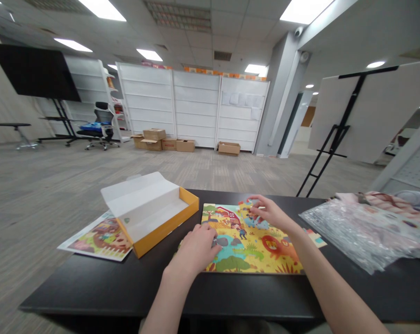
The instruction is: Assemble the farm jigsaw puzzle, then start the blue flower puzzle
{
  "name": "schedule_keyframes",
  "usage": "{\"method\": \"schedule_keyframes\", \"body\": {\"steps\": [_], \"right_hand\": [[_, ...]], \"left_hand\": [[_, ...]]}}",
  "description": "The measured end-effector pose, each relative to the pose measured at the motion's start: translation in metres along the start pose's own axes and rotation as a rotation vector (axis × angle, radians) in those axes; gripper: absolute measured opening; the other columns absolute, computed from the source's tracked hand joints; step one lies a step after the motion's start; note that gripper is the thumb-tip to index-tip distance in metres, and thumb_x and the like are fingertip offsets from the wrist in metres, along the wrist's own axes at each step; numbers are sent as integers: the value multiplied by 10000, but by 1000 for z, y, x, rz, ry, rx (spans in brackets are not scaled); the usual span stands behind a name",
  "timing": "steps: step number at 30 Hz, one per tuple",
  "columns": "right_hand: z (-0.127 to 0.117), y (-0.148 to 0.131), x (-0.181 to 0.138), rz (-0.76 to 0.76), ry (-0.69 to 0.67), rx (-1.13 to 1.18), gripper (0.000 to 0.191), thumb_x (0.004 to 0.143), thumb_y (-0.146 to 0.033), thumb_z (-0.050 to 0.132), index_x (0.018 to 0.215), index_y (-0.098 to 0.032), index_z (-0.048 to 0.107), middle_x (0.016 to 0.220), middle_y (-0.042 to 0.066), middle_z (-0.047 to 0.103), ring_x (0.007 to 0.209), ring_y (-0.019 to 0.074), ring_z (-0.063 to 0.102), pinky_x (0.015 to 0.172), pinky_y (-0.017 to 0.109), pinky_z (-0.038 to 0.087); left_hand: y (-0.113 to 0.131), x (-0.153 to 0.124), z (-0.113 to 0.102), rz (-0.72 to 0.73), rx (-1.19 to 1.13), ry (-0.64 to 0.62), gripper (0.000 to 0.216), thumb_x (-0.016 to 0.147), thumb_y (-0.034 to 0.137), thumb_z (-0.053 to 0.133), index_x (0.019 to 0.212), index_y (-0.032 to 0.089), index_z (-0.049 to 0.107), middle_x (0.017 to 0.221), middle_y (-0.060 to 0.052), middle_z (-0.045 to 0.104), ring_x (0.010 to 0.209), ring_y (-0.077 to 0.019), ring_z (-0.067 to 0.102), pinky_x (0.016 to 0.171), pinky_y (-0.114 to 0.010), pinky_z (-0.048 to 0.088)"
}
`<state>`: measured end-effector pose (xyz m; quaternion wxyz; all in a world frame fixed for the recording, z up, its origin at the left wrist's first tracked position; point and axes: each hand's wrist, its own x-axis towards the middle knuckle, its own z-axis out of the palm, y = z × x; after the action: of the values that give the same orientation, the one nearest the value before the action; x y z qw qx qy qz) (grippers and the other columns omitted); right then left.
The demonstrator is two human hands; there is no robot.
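Note:
A colourful animal jigsaw puzzle (pixel 255 246) lies on the black table (pixel 102 283) in front of me. My left hand (pixel 196 248) rests on the puzzle's left edge, fingers curled and pressing down. My right hand (pixel 267 211) is at the puzzle's far edge, its fingers pinched on a small puzzle piece (pixel 249 200) near the red barn picture.
An open yellow box (pixel 154 213) with a white lid stands left of the puzzle, over a printed picture sheet (pixel 98 239). Clear plastic bags (pixel 363 232) lie on the table's right. Beyond are an easel board (pixel 363 111), cardboard boxes (pixel 154 138) and an office chair (pixel 98 125).

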<state>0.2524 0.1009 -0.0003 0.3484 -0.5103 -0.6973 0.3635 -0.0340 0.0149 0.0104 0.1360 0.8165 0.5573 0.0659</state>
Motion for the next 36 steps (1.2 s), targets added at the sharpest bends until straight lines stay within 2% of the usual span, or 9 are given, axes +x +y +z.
{"method": "schedule_keyframes", "body": {"steps": [2, 6, 12, 19, 22, 29, 32, 36], "right_hand": [[16, -12, -3, 2, -84, -1, 502, 812, -529, 674, 1201, -235, 554, 839, 10, 672, 647, 169, 688, 516, 256, 527], [28, -22, -7, -28, -78, -55, 406, 827, -498, 674, 1101, -225, 551, 761, -15, 663, 601, 154, 679, 545, 251, 500], [32, -13, -5, 46, -77, -61, 426, 788, -540, 690, 996, -237, 474, 750, -40, 657, 472, 99, 538, 464, 231, 393], [35, 3, -1, 25, -118, -99, 422, 784, -499, 707, 1010, -240, 461, 707, -37, 677, 566, 132, 583, 523, 234, 393], [34, 5, 0, 3, -77, -201, 384, 773, -438, 721, 1005, -232, 496, 753, -11, 707, 627, 152, 619, 560, 247, 412], [33, 4, 1, -78, -1, -553, 307, 765, -393, 753, 974, -189, 657, 888, 40, 699, 687, 155, 584, 654, 286, 431], [33, 1, 1, -137, -7, -607, 307, 773, -369, 765, 1008, -180, 703, 946, 59, 679, 710, 159, 571, 705, 299, 444], [35, -6, -1, -216, -19, -585, 189, 858, -349, 692, 974, -210, 746, 928, 50, 652, 724, 158, 567, 733, 293, 454]], "left_hand": [[1, 0, 0, 2, 9, 4, 254, 917, 352, 546, 1052, 210, 708, 1151, -96, 670, 1108, -302, 602, 884, -410, 533], [1, 0, 0, 10, 16, 11, 255, 921, 354, 542, 1049, 205, 705, 1154, -99, 667, 1112, -308, 603, 891, -425, 537], [0, 0, 0, 10, 15, 11, 243, 913, 346, 546, 1049, 220, 703, 1158, -87, 665, 1109, -300, 607, 879, -413, 543], [3, -1, -1, 7, 20, 6, 257, 910, 342, 530, 1048, 212, 703, 1153, -98, 667, 1099, -295, 604, 889, -401, 532], [2, -1, -1, 4, 17, 0, 271, 906, 347, 530, 1063, 206, 700, 1166, -111, 662, 1111, -299, 598, 892, -399, 529], [0, 0, 2, 4, 9, 2, 282, 904, 353, 529, 1074, 206, 699, 1173, -113, 658, 1119, -307, 593, 889, -405, 527], [0, -1, 0, 1, 15, -2, 280, 910, 355, 527, 1075, 207, 697, 1176, -112, 658, 1126, -305, 593, 888, -399, 527], [2, -1, -2, 2, 15, -7, 282, 910, 357, 534, 1081, 201, 693, 1178, -113, 657, 1133, -311, 588, 897, -411, 529]]}}
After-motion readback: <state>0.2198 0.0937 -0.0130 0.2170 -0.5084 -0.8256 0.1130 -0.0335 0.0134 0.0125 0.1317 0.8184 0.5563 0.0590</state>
